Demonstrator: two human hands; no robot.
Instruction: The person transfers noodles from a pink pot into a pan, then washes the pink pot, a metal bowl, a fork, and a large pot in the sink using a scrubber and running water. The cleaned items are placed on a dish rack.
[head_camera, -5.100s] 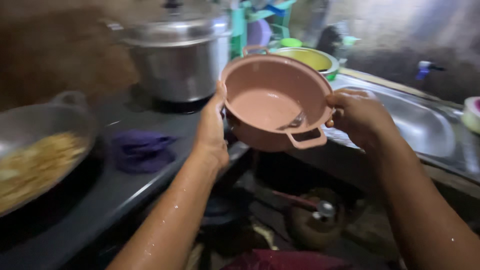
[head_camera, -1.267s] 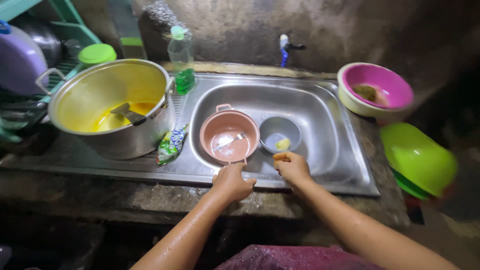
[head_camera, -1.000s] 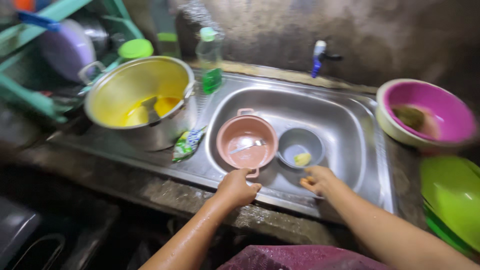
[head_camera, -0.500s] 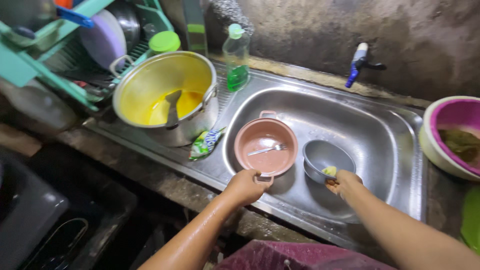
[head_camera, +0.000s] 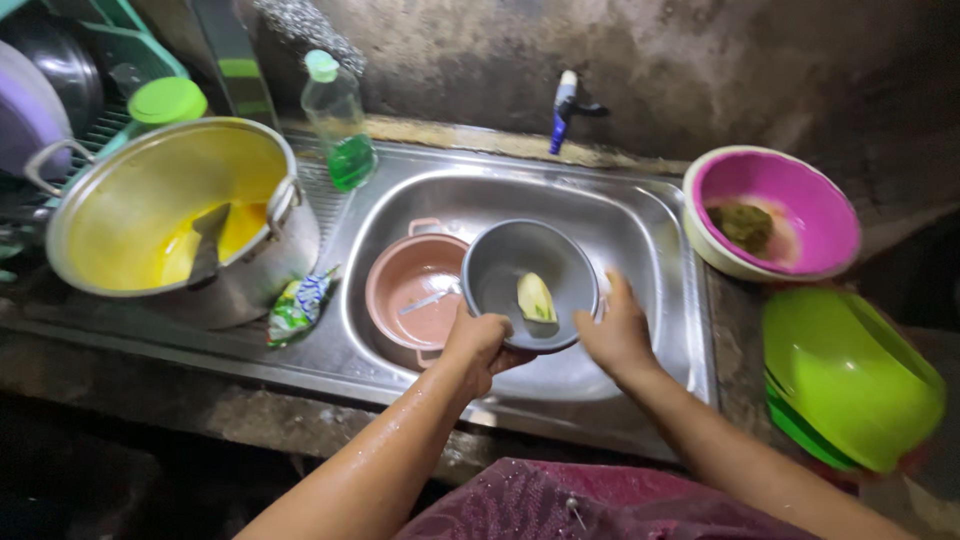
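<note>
Fingers of both hands clasp the grey bowl (head_camera: 530, 285) between them, above the sink (head_camera: 650, 215).

We note the grey bowl (head_camera: 530, 285) covers the right part of the pink pan (head_camera: 415, 295) behind it. The left hand's (head_camera: 480, 345) fingers pass under the bowl's near rim, out of sight. The green basin (head_camera: 845, 375) at near right is blurred, and we cannot count the stack beneath it. The dish rack (head_camera: 60, 70) is cut off at far left.
</note>
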